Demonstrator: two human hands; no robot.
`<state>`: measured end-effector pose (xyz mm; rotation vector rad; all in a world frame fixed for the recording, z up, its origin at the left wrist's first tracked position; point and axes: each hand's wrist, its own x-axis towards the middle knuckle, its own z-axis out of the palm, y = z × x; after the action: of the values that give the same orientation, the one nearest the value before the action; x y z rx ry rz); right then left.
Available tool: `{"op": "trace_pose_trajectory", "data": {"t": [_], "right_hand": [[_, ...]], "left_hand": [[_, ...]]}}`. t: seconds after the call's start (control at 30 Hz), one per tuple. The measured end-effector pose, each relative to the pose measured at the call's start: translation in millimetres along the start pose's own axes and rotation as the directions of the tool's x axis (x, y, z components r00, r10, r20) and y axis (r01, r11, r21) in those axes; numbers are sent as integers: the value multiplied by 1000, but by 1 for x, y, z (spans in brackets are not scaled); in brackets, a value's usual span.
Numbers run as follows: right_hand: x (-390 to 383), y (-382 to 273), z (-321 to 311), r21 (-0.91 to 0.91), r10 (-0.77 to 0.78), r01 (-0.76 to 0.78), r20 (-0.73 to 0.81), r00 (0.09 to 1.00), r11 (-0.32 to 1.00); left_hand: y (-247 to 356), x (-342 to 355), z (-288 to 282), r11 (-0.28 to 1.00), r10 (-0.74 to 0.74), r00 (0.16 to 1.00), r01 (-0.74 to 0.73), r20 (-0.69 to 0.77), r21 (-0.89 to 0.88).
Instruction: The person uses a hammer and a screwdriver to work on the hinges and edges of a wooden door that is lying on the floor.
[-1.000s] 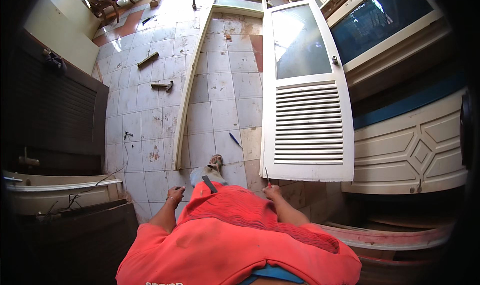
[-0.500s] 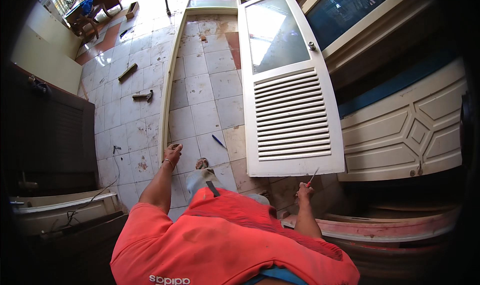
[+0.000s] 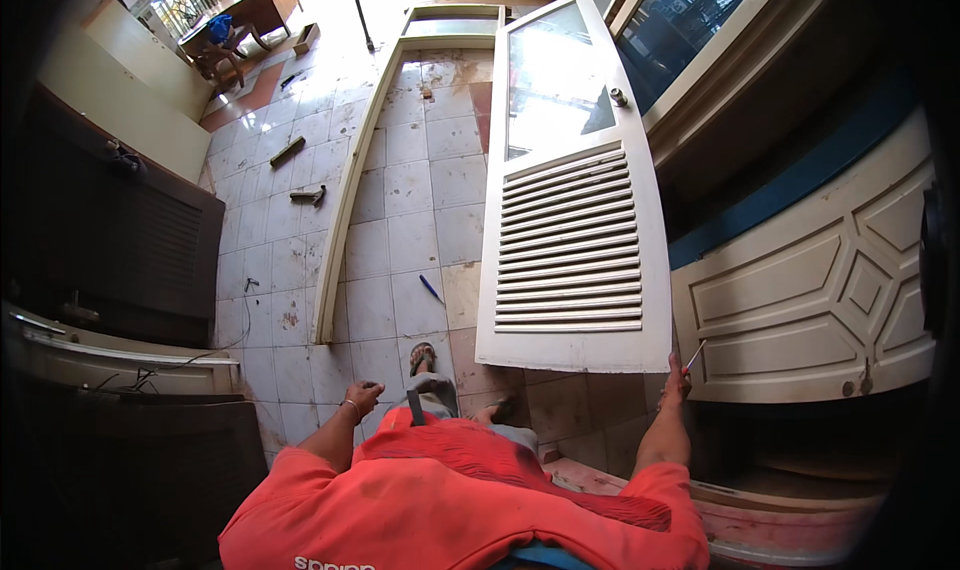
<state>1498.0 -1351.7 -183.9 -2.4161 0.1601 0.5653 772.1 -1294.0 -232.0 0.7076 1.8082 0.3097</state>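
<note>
My right hand (image 3: 675, 384) is closed on a screwdriver (image 3: 697, 356) with a reddish handle and a thin metal shaft. It is at the lower right corner of a white door (image 3: 580, 351), which has a glass upper half and a louvred lower half. Whether the fingers touch the door's edge, I cannot tell. To the left, my left hand (image 3: 364, 397) hangs with its fingers curled together, and nothing shows in them. It is just below the near end of a long cream door frame (image 3: 335, 232) that lies on the tiles.
A blue pen-like object (image 3: 430, 288) lies between frame and door. Left of the frame are a hammer (image 3: 308, 197) and a short wooden block (image 3: 288, 151). A cream panelled door (image 3: 790, 295) stands at right; a dark louvred panel (image 3: 165, 235) stands at left.
My right hand has moved right and up to the door's corner with the screwdriver. My left hand has come away from the frame's near end, toward my body. The view has shifted slightly.
</note>
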Motion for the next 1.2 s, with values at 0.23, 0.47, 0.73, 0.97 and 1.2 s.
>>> {"op": "trace_pose_trajectory", "data": {"t": [0.23, 0.47, 0.73, 0.97, 1.2], "right_hand": [[62, 25, 20, 128, -63, 42, 163, 985, 991], [89, 39, 32, 249, 113, -228, 405, 907, 941], [70, 31, 28, 230, 60, -126, 273, 960, 965], [35, 19, 28, 307, 33, -91, 190, 981, 947], [-22, 21, 22, 390, -124, 52, 164, 979, 920]], "left_hand": [[16, -3, 7, 997, 69, 997, -69, -15, 36], [56, -13, 39, 976, 177, 982, -183, 58, 119], [37, -9, 85, 983, 109, 970, -137, 217, 118], [52, -12, 91, 996, 86, 962, -93, 258, 14], [102, -21, 121, 984, 173, 946, -152, 275, -97]]}}
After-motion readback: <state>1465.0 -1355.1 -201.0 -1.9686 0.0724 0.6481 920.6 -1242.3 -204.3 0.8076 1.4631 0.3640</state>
